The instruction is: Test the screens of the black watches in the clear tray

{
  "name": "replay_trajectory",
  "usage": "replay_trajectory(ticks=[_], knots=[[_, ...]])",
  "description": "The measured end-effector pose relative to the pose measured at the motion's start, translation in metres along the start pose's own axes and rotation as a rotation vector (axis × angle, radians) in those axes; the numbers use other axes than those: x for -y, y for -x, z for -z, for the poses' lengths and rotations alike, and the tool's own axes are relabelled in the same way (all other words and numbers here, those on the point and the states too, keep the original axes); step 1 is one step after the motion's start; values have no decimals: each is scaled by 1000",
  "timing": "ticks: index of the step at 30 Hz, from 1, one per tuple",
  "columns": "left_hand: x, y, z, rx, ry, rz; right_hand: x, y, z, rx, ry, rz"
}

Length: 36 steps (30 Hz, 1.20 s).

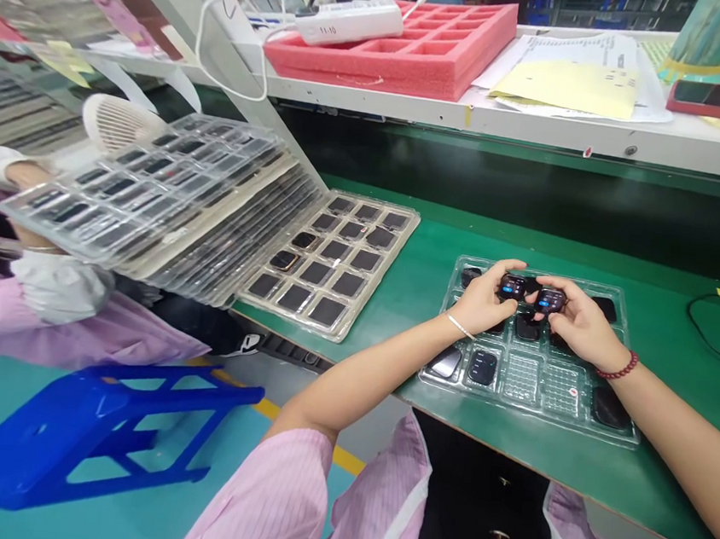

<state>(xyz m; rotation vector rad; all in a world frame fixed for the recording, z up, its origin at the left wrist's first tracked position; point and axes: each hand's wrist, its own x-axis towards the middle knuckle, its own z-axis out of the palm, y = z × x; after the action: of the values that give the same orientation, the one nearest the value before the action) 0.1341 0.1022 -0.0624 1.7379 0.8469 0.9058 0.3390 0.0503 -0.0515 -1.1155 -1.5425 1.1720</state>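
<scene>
Two small dark watches with lit screens are held side by side over a clear plastic tray [523,379]. My left hand [484,295] has its fingers closed round the left watch [512,288]. The right watch [550,301] is gripped between the thumb and fingers of my right hand [586,326]. Below them, several dark watches sit in the tray's compartments, among them one [483,367] in the front row. Two front compartments of the tray hold nothing. The watches under my hands are partly hidden.
Left of the tray lies a beige tray [365,309] of dark squares, beside stacked clear trays [208,245] that another person's hands touch. A blue stool [60,427] stands on the floor at left. A shelf [415,108] with red foam crosses behind; a black cable [706,336] lies at right.
</scene>
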Motion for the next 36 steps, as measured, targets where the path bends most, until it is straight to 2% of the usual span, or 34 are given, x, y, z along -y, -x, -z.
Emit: replay_trajectory(ticks=[6, 12, 15, 18, 21, 24, 30, 36], knots=[[-3, 0, 0, 47, 226, 72, 2, -1, 3, -25, -70, -88], [0, 0, -1, 10, 109, 30, -1, -1, 2, -50, -41, -61], [1, 0, -1, 46, 163, 26, -2, -1, 2, -47, -65, -82], [0, -1, -1, 32, 174, 59, -1, -1, 2, -44, -121, -95], [1, -1, -1, -4, 66, 33, -2, -1, 3, -59, -88, -71], [2, 0, -1, 7, -14, -3, -4, 0, 3, -58, -37, -38], [-5, 3, -1, 32, -16, -18, -2, 0, 2, -32, -22, -12], [0, 0, -4, 31, 93, -12, 2, 0, 3, -34, -9, -77]])
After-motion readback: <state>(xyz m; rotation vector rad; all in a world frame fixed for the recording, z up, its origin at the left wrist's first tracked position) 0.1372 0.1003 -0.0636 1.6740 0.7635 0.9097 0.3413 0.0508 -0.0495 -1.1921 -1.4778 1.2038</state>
